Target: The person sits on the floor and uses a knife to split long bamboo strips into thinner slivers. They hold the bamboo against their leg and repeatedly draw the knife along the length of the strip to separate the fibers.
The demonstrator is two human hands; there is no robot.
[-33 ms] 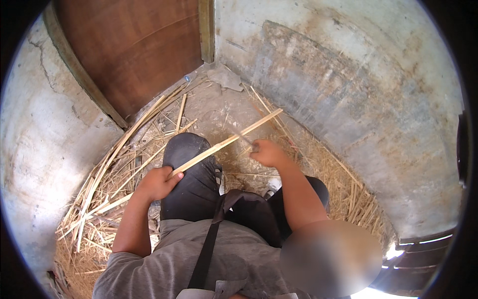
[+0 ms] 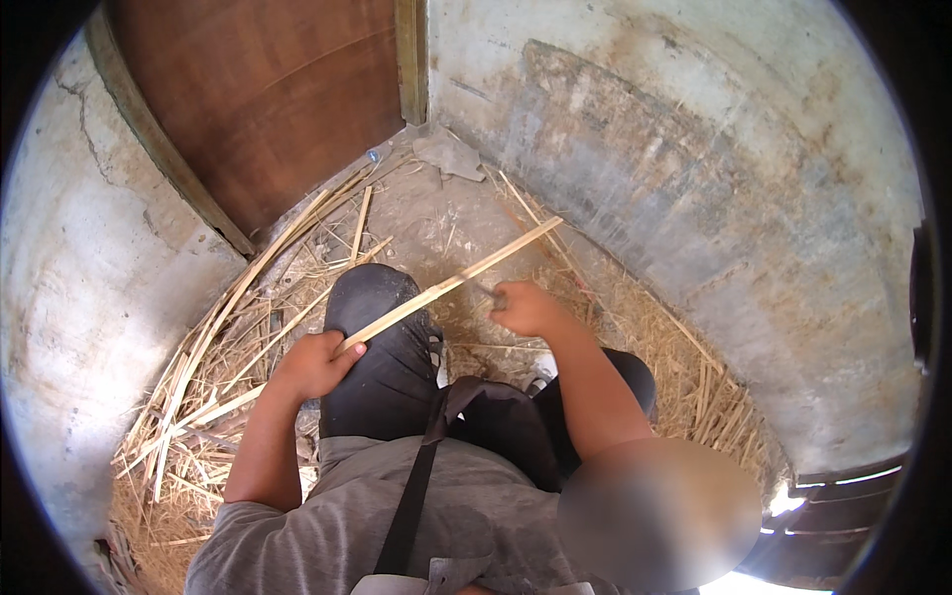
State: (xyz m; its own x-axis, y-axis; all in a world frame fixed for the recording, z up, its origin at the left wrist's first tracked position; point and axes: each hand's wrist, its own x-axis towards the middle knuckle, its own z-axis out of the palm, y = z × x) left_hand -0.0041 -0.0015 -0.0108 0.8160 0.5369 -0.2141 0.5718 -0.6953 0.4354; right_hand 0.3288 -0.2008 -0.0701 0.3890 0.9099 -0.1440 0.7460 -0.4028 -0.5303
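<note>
Mid-frame, the left hand (image 2: 315, 364) clamps the lower end of a pale bamboo strip (image 2: 451, 283) lying slantwise over the knee (image 2: 382, 307); the right hand (image 2: 526, 307) is fisted around a small blade (image 2: 486, 290), barely visible, at the strip. A slip along the grain could likely carry the edge toward knee or gripping fingers.

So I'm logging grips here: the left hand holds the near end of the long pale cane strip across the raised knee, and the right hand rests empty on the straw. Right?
Not quite. In the head view the right hand is not empty on the straw: it is closed around a small tool, raised next to the cane strip. The left hand does hold the strip's near end across the knee.
</note>
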